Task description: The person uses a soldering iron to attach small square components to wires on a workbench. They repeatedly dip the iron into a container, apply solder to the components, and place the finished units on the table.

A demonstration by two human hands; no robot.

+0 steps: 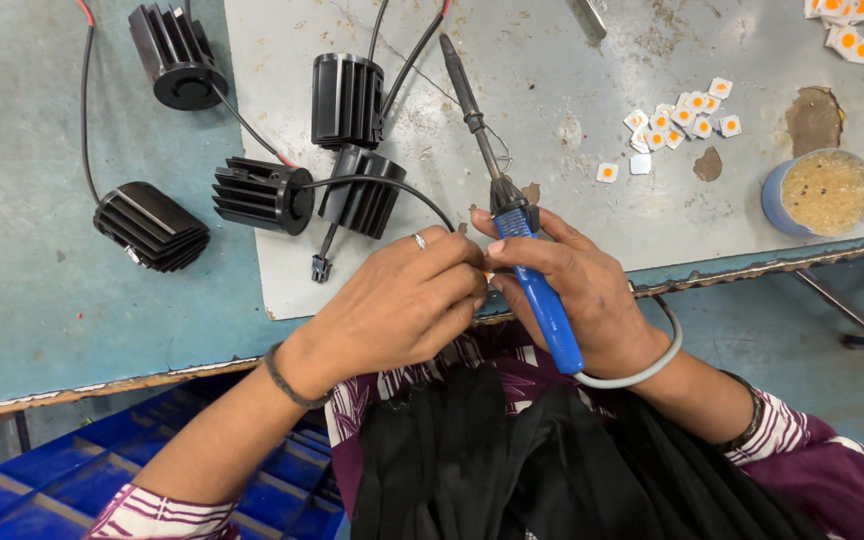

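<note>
Right hand [577, 290] grips blue-handled soldering iron [522, 235]; left hand [402, 300] pinches black wire [392, 185] beside it. Four black finned housings [262, 195] left of iron, joint unfinished.

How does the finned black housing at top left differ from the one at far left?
The top-left housing sits tilted with its round open end facing the camera; the far-left housing lies on its side, fins up. The top-left one's black lead runs right; the far-left one's red-and-black lead runs up. Both are black, finned, on the blue-grey bench.

Blue-green workbench [32, 270], grey metal sheet [552, 90] — finned black housings [262, 195], small square chips [682, 120]
</note>
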